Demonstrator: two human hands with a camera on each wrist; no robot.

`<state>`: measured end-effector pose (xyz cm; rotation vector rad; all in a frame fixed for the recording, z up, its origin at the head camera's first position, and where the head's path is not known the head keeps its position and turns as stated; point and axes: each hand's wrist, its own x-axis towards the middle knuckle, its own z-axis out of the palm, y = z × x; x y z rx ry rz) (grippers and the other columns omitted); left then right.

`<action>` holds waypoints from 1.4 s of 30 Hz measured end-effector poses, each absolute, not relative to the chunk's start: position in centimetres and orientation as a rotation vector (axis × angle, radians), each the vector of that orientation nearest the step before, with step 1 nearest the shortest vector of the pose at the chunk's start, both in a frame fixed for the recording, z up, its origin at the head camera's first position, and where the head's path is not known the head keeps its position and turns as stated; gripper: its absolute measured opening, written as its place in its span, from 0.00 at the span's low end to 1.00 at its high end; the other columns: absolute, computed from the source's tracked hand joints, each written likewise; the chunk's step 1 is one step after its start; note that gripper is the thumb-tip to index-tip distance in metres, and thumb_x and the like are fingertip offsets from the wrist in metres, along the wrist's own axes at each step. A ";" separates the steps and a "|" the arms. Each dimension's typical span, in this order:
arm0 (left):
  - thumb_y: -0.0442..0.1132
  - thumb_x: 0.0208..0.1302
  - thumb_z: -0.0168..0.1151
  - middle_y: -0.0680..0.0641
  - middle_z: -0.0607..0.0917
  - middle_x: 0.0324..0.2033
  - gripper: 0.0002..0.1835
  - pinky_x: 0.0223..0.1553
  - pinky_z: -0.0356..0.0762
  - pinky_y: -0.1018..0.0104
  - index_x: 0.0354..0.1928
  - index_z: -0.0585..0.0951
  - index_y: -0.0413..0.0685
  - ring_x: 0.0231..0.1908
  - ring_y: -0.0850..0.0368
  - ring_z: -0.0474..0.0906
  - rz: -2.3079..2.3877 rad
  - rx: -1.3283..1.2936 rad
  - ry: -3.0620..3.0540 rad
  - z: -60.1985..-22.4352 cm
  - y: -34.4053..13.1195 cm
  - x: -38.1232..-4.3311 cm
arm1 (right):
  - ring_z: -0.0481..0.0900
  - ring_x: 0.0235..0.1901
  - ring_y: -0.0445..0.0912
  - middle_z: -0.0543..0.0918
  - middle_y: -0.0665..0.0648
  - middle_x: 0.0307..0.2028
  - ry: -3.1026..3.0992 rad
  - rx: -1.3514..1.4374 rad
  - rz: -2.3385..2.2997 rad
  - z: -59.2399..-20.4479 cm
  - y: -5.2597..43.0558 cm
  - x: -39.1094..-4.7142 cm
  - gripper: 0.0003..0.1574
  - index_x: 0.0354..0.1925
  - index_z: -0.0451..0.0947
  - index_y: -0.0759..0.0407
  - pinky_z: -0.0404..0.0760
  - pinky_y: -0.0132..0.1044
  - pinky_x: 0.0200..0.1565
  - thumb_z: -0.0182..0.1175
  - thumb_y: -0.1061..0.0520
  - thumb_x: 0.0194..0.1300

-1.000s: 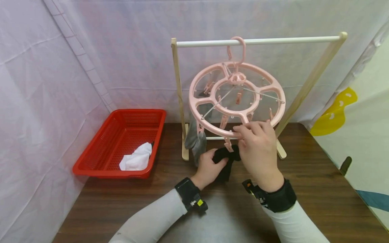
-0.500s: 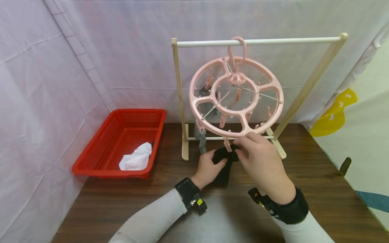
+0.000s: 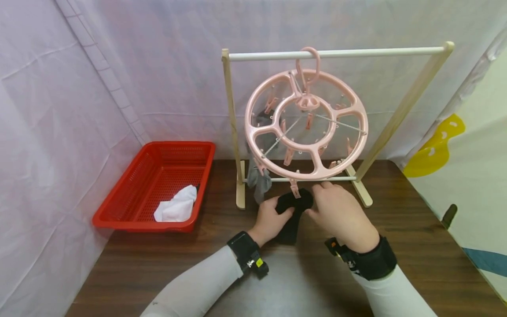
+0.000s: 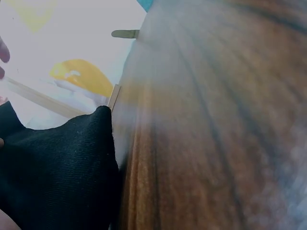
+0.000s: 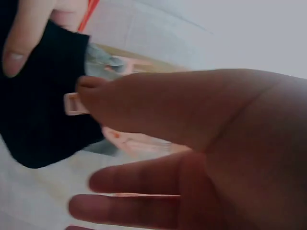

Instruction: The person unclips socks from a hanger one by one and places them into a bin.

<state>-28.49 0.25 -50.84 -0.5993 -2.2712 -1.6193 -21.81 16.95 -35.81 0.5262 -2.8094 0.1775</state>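
Note:
A black sock (image 3: 291, 220) hangs below the front rim of a round pink clip hanger (image 3: 269, 168). My left hand (image 3: 269, 222) grips its upper part, thumb across the cloth. A pink clip (image 3: 295, 189) from the rim overlaps the sock's top edge; in the right wrist view the clip's end (image 5: 74, 104) lies against the black cloth. Beside the sock's right edge is my right hand (image 3: 342, 215); in the right wrist view its thumb lies near the clip and its fingers stretch out apart from the thumb. A grey sock (image 3: 260, 182) hangs at the hanger's left.
The hanger's hook sits over the white bar (image 3: 376, 53) of a wooden-legged stand. At left, a red basket (image 3: 115, 193) holds a white cloth item (image 3: 176, 207). More pink clips dangle around the hanger, and a dark grey item (image 3: 264, 118) hangs behind it.
My right hand has let go of the hanger's rim and come down beside the black sock. The hanger has swung and tilted, and the grey sock swayed. My left hand has kept its place.

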 end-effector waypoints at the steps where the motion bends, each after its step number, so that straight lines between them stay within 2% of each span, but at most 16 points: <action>1: 0.41 0.56 0.68 0.47 0.90 0.35 0.11 0.38 0.81 0.68 0.40 0.86 0.45 0.36 0.61 0.84 -1.613 -0.600 -2.269 -50.9 0.3 -28.5 | 0.83 0.39 0.59 0.82 0.64 0.41 -2.809 0.529 0.199 -36.1 17.0 -22.2 0.39 0.54 0.75 0.66 0.81 0.54 0.40 0.74 0.47 0.48; 3: 0.41 0.55 0.68 0.47 0.90 0.35 0.11 0.38 0.81 0.68 0.40 0.86 0.46 0.36 0.62 0.84 -1.603 -0.598 -2.266 -50.9 0.3 -28.5 | 0.83 0.43 0.60 0.82 0.66 0.48 -2.800 0.546 0.266 -36.6 17.2 -23.1 0.46 0.62 0.70 0.64 0.80 0.55 0.44 0.74 0.47 0.49; 5: 0.41 0.55 0.68 0.47 0.90 0.35 0.11 0.37 0.81 0.68 0.40 0.86 0.46 0.36 0.62 0.84 -1.605 -0.592 -2.267 -50.9 0.3 -28.5 | 0.83 0.45 0.59 0.82 0.64 0.50 -2.787 0.578 0.354 -37.1 17.4 -24.0 0.47 0.64 0.69 0.58 0.79 0.55 0.46 0.74 0.46 0.49; 10: 0.39 0.54 0.69 0.48 0.90 0.34 0.11 0.37 0.81 0.68 0.40 0.86 0.47 0.36 0.62 0.84 -1.620 -0.598 -2.275 -50.9 0.2 -28.4 | 0.81 0.50 0.54 0.85 0.55 0.49 -2.741 0.683 0.656 -39.1 17.7 -26.5 0.32 0.55 0.76 0.47 0.77 0.53 0.51 0.73 0.45 0.52; 14: 0.39 0.55 0.68 0.49 0.90 0.35 0.11 0.38 0.81 0.68 0.41 0.86 0.48 0.37 0.62 0.84 -1.619 -0.626 -2.270 -50.8 0.2 -28.3 | 0.82 0.48 0.49 0.85 0.53 0.47 -2.667 0.717 1.073 -40.4 17.9 -27.9 0.30 0.54 0.77 0.46 0.79 0.50 0.50 0.73 0.46 0.53; 18: 0.39 0.55 0.69 0.49 0.90 0.36 0.11 0.40 0.81 0.67 0.42 0.86 0.49 0.37 0.62 0.84 -1.612 -0.639 -2.266 -50.9 0.2 -28.2 | 0.81 0.37 0.47 0.83 0.55 0.36 -2.525 0.736 1.388 -41.0 17.7 -28.5 0.22 0.45 0.77 0.51 0.81 0.43 0.40 0.73 0.50 0.54; 21: 0.39 0.55 0.69 0.49 0.90 0.36 0.11 0.40 0.81 0.66 0.41 0.86 0.48 0.37 0.62 0.84 -1.617 -0.638 -2.261 -50.9 0.2 -28.3 | 0.79 0.32 0.47 0.80 0.58 0.32 -2.422 0.739 1.567 -41.2 17.4 -28.8 0.17 0.41 0.76 0.57 0.80 0.37 0.36 0.72 0.56 0.55; 24: 0.39 0.55 0.69 0.48 0.89 0.35 0.10 0.40 0.81 0.67 0.40 0.85 0.47 0.36 0.62 0.84 -1.618 -0.626 -2.260 -51.0 0.2 -28.3 | 0.81 0.32 0.47 0.81 0.60 0.32 -2.321 0.718 1.768 -41.4 17.2 -28.9 0.15 0.42 0.77 0.65 0.81 0.36 0.35 0.69 0.63 0.57; 28: 0.39 0.54 0.69 0.48 0.89 0.34 0.10 0.38 0.80 0.68 0.39 0.85 0.47 0.35 0.62 0.83 -1.620 -0.608 -2.266 -51.0 0.3 -28.3 | 0.81 0.29 0.47 0.82 0.57 0.30 -2.203 0.713 1.950 -41.7 17.1 -29.2 0.14 0.42 0.77 0.71 0.83 0.37 0.32 0.66 0.68 0.57; 42: 0.40 0.55 0.69 0.49 0.89 0.33 0.07 0.37 0.81 0.66 0.37 0.85 0.49 0.34 0.62 0.83 -1.674 -0.617 -2.252 -50.7 0.4 -28.2 | 0.77 0.24 0.53 0.79 0.58 0.25 -2.085 0.806 2.113 -41.7 17.0 -29.3 0.07 0.38 0.75 0.74 0.79 0.38 0.29 0.61 0.71 0.60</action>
